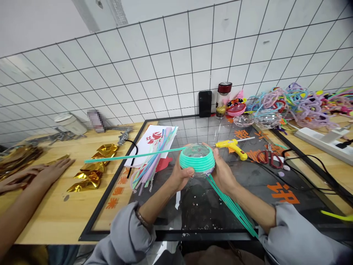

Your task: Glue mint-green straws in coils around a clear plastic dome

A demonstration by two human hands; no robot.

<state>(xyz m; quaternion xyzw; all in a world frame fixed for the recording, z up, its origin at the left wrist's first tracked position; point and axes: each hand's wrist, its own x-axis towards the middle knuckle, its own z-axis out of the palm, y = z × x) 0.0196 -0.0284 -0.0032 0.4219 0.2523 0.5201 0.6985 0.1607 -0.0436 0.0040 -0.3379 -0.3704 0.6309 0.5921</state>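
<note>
Between my two hands is a clear plastic bowl point(197, 162), its side wrapped in several rows of turquoise pipe cleaner. My left hand point(179, 177) grips its left side, thumb pressed on the lower front. On the opposite side my right hand point(223, 175) is closed round the bowl, its fingers mostly hidden behind it. One loose turquoise pipe cleaner end point(132, 156) sticks out far to the left. A bundle of turquoise pipe cleaners point(233, 208) slants down from under the bowl beside my right hand; whether that hand also holds it, I cannot tell.
A yellow glue gun point(231, 146) and red-handled scissors point(268, 159) lie right of the bowl, among black cables. Pastel pipe cleaners point(150, 162) lie on white paper at left. Another person's hands point(46, 175) rest near gold foil point(91, 173). A glass bottle point(222, 101) stands behind.
</note>
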